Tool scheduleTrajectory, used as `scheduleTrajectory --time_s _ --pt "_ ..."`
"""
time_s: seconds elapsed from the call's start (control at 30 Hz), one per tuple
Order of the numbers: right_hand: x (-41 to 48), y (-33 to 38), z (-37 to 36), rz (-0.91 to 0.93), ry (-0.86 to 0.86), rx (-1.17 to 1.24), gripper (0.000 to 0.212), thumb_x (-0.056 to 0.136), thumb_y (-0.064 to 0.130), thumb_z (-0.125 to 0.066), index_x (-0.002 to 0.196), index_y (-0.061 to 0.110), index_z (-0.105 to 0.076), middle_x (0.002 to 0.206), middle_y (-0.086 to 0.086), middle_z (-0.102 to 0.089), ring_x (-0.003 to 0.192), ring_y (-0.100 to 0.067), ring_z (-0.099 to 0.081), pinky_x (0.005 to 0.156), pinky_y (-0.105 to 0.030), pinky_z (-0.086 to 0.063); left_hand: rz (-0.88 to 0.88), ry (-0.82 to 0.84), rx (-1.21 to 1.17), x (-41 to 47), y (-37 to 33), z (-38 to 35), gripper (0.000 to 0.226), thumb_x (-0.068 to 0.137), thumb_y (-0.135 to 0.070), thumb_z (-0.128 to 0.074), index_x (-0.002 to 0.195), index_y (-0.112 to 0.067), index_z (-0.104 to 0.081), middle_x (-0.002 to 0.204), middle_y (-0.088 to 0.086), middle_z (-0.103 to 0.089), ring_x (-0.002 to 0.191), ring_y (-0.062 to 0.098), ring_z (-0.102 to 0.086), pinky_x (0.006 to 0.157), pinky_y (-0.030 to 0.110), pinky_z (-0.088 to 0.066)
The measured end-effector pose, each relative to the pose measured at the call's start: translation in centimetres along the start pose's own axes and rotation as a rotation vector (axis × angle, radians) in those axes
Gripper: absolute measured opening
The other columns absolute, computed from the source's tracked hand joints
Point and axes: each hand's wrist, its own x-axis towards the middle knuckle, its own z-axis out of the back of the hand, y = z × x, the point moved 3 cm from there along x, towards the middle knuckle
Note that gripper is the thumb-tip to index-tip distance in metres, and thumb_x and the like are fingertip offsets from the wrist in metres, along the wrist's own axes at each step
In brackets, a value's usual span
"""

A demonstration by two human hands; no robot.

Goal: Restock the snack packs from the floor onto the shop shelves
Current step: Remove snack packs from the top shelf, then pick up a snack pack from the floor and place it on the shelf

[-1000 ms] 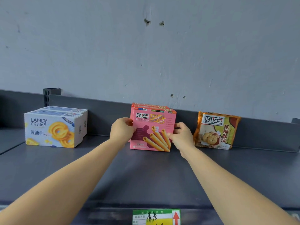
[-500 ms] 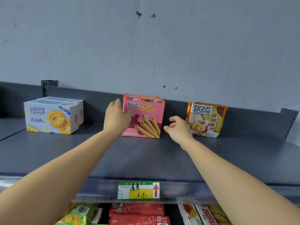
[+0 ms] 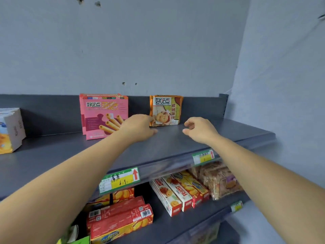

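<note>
Left fingers [image 3: 147, 119]: we see them bent loosely forward and gripping nothing; the tips lie at the lower left corner of the orange packet [image 3: 166, 110], and we cannot tell whether they touch it.
Right fingers [image 3: 190, 123]: loosely curled and empty, clear of every pack.
Left hand [image 3: 139, 128]: low over the top shelf [image 3: 207, 138], between the pink box [image 3: 103, 113] and the orange packet.
Right hand [image 3: 201, 130]: over bare shelf, just right of the orange packet.
Orange packet: upright at the rear of the top shelf, leaning on the back rail [image 3: 202, 106].
Pink box: upright beside it to the left, with a second pink box close behind.
Handling, packet: we judge it light, with soft crinkly film and brittle biscuits inside; take it by both side edges and do not squeeze the face.
Handling, box: we judge the card stiff and light; grip the two narrow sides.
Surroundings: a white biscuit box [image 3: 10, 129] stands far left; red cartons [image 3: 121, 221] fill the shelf below.
Floor stock: not in view.
</note>
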Motion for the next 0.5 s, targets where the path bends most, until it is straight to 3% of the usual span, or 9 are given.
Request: scheduleTrajectory --time_s 0.27,0.5 --pt "-11.0 -6.2 4.5 -0.275 -0.083 -0.235 0.038 0.088 0.035 -0.064 0.124 0.022 -0.06 0.128 -0.003 -0.062 0.117 -0.026 -0.057 0.096 -0.039 -0.049 -0.347 0.046 -0.01 -3.1 -9.1 -3.5 0.045 0.092 -0.042 -0.053 0.129 -0.016 -0.054 0.129 0.008 -0.059 0.117 0.03 -0.055 0.093 0.045 -0.05" --pt "-23.4 -11.0 7.9 -0.489 0.004 -0.462 0.046 0.091 0.035 -0.059 0.134 0.021 -0.051 0.132 -0.007 -0.055 0.124 -0.028 -0.048 0.098 -0.036 -0.042 -0.599 0.093 -0.024 -8.7 -18.5 -6.6 0.032 0.09 -0.032 -0.051 0.116 -0.017 -0.061 0.119 0.011 -0.063 0.11 0.031 -0.059 0.084 0.036 -0.051"
